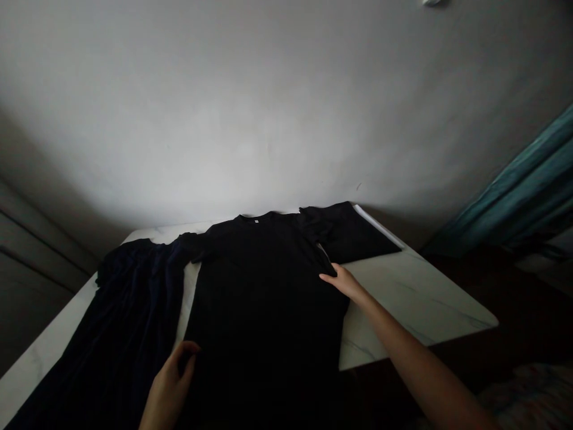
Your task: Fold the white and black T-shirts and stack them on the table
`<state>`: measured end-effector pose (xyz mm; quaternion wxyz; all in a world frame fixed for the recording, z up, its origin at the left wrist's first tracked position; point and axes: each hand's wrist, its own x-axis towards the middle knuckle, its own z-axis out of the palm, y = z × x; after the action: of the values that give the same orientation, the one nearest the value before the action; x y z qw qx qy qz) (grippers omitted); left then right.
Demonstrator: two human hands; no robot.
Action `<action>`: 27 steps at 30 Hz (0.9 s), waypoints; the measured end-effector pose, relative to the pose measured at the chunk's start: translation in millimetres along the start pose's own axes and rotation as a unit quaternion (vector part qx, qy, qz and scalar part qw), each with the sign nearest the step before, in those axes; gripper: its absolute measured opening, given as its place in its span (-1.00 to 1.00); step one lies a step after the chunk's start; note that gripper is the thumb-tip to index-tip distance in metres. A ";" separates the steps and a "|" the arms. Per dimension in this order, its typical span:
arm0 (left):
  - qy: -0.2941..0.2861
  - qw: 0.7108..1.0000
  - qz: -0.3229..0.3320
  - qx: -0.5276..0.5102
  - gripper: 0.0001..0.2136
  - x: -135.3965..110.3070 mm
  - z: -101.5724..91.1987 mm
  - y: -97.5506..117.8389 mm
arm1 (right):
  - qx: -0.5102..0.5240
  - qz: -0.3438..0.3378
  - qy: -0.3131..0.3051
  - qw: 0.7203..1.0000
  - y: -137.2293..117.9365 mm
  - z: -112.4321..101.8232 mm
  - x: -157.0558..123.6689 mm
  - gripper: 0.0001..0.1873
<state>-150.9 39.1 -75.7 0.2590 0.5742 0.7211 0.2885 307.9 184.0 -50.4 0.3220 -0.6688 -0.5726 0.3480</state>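
Observation:
A black short-sleeved T-shirt [264, 298] lies spread over the table, its neckline with a small pale label toward the wall. At its left side edge, low down, my left hand [172, 376] pinches the cloth between thumb and fingers. My right hand [342, 279] grips the shirt's right side edge below the sleeve, thumb on top and fingers partly hidden. The shirt's lower part fades into shadow at the bottom of the view.
Left of the shirt lies a dark navy garment [134, 298]. A folded black cloth [364, 236] rests at the back right. The white marbled table [416, 292] meets a pale wall [268, 107]. A teal curtain [514, 179] hangs at right.

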 end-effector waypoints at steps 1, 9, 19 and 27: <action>-0.009 1.000 -0.008 0.007 -0.79 -2.6 -3.2 -1.1 | -0.015 0.011 0.015 1.000 2.6 -4.5 -0.1 -0.58; 0.043 0.995 0.054 0.069 -0.65 -7.6 -5.4 8.0 | 0.319 0.089 -0.164 0.929 -2.4 -16.8 -49.4 -0.59; -0.023 0.902 0.319 0.290 -0.52 85.2 24.4 106.0 | 0.142 -0.012 -0.110 0.984 17.8 -7.2 -61.9 -0.45; -0.086 0.886 0.308 0.335 -0.51 161.1 102.5 126.7 | 0.099 0.099 -0.163 0.977 -5.2 -36.5 -85.8 -0.58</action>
<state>-26.0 230.7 -63.7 0.0106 0.8427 0.5364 0.0446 326.7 98.6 -17.7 0.2525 -0.6213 -0.5109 0.5377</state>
